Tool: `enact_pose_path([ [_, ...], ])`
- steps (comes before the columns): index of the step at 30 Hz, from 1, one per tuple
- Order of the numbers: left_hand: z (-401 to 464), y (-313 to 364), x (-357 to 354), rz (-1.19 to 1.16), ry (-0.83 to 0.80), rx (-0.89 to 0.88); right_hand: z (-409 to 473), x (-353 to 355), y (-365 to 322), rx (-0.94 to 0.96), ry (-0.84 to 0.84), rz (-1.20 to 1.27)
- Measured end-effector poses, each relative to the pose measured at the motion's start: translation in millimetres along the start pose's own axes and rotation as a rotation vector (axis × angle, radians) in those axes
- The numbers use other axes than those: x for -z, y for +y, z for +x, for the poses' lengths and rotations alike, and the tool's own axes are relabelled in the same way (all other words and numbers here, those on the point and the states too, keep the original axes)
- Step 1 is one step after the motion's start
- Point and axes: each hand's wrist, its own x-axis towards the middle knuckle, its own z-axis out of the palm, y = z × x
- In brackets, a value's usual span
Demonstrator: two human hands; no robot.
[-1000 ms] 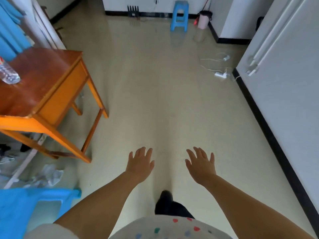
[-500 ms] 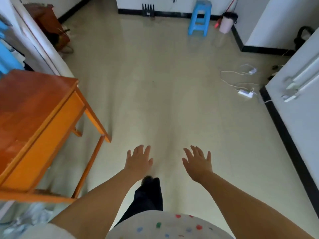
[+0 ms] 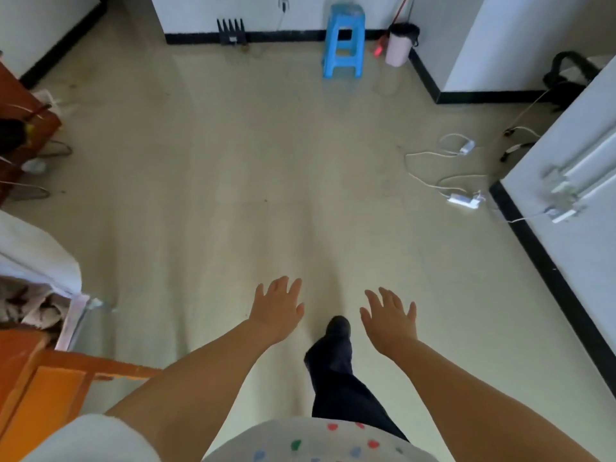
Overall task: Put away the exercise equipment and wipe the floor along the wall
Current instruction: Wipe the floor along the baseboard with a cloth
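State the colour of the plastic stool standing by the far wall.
The stool is light blue; the head view, the only one, shows it clearly.

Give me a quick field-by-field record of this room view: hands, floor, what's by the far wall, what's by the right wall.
left hand: left hand open, holding nothing
right hand: right hand open, holding nothing
floor: pale floor, one foot in a dark sock stepping forward
far wall: blue stool, pink bin, black rack
right wall: white cables and charger on the floor
left edge: orange table
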Motion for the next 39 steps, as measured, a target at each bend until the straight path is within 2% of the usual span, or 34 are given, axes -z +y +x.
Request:
enact_pose_path([
  [10,259,-34,126,-0.009,0.075,0.064,262,158,8,0.056,0.006,-0.075],
  [14,340,-57,158,-0.069,0.037,0.127,354,197,-18,0.128,-0.025,-0.109],
  [18,440,-99,189,-0.029,0.025,0.128,456,231,-54,0.181,-0.009,-0.107],
  [23,573,-151,263,0.010,0.060,0.094,576,296,-85,0.101,0.014,-0.031],
  [25,622,-165,300,0.095,0.081,0.066,618,329,-95,0.055,0.037,-0.004],
  [27,672,-176,327,0.068,0.086,0.030,659,355,-97,0.025,0.047,0.026],
  [34,837,-164,383,0.103,0.040,-0.084,803,421,-77,-0.035,0.061,0.015],
  [39,963,-151,424,0.071,0.025,-0.076,927,474,-39,-0.043,0.061,0.010],
])
